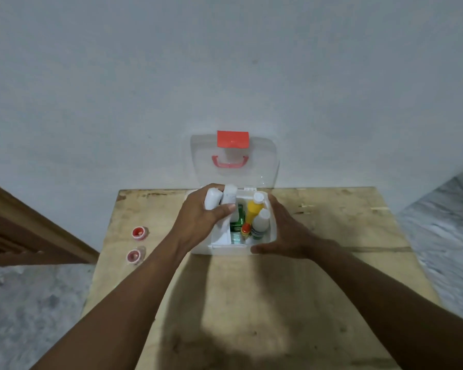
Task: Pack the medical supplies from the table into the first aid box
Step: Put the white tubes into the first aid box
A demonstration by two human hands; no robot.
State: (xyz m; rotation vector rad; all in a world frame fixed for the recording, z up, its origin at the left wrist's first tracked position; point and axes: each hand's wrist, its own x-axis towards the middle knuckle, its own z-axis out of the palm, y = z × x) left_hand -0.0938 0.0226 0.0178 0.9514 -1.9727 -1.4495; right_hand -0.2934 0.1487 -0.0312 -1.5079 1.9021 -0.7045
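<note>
The left hand (198, 220) is gripping two white rolls (215, 200) just over the first aid box (225, 250), which is sitting between both hands. The right hand (284, 231), fingers straight, is steadying its side. Next, I think, the rolls are needing a gentle drop inside.

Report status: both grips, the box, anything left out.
Left grip holds white rolls over open first aid box. Right grip flat against its right wall. Two red pots unpacked on table.

left wall of the first aid box (225, 251) behind the left hand (198, 220); bottle labels (257, 233) illegibly small
</note>
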